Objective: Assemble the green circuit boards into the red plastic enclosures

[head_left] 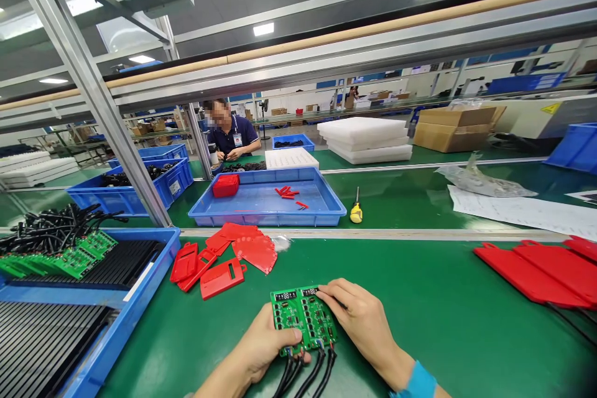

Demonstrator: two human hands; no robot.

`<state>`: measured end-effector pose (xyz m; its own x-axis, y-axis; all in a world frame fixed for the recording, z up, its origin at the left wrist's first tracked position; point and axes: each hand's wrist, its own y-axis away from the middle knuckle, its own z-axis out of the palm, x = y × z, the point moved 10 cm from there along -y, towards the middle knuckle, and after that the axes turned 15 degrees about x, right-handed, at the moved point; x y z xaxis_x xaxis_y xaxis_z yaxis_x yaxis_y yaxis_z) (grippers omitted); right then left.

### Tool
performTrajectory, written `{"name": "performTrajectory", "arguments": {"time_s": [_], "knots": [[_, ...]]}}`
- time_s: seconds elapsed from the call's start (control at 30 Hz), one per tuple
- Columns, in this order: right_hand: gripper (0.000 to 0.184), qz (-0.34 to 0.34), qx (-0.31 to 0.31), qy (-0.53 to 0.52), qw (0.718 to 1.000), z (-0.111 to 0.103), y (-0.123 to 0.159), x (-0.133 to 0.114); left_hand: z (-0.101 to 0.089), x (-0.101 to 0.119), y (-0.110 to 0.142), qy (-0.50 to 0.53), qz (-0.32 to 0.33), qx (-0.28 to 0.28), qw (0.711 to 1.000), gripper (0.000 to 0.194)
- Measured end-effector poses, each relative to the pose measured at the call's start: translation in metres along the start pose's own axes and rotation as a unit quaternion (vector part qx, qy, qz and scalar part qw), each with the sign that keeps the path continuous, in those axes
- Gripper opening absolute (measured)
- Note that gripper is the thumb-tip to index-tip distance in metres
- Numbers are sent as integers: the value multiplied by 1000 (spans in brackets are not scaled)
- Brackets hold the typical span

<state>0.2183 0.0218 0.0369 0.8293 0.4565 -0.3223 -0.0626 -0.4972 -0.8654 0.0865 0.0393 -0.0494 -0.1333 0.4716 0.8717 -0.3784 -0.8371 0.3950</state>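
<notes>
A green circuit board (305, 318) made of two joined halves is held just above the green bench. Each half has a small black display at its top, and black cables (321, 368) hang from its lower edge. My left hand (268, 339) grips the left side, thumb across the front. At the upper right corner my right hand (357, 311) has its thumb and fingers closed on the board's edge beside the display. Red plastic covers (222, 278) lie on the bench to the left, beyond my left hand.
A blue tray (265, 219) holding small red parts stands ahead, with a yellow screwdriver (356, 212) beside it. At left, a blue bin (152, 280) carries more cabled boards (77, 255). Red panels (536, 270) lie at right. Another person (233, 132) works across the bench.
</notes>
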Motion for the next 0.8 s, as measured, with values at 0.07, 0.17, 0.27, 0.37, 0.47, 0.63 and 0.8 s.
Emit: {"name": "performTrajectory", "arguments": {"time_s": [0.07, 0.17, 0.27, 0.37, 0.47, 0.63, 0.8], "knots": [[7, 2, -7, 2, 1000, 2, 2, 2, 0, 1, 0, -1, 6, 1, 1000, 59], [7, 41, -24, -15, 999, 7, 6, 10, -2, 0, -1, -5, 7, 15, 1000, 60], [11, 127, -57, -54, 989, 14, 11, 24, -5, -1, -1, -13, 16, 30, 999, 63], [17, 202, -94, -86, 971, 22, 17, 37, -3, 4, 1, -27, 40, 31, 998, 63], [23, 214, -111, -83, 967, 25, 18, 41, 1, 9, 4, -44, 60, 17, 997, 58], [32, 202, -162, -72, 963, 32, 23, 29, -6, 12, -1, -44, 66, 49, 996, 57], [39, 262, -252, -206, 909, 62, 12, 15, -30, 20, -10, -12, 67, 140, 988, 54]]}}
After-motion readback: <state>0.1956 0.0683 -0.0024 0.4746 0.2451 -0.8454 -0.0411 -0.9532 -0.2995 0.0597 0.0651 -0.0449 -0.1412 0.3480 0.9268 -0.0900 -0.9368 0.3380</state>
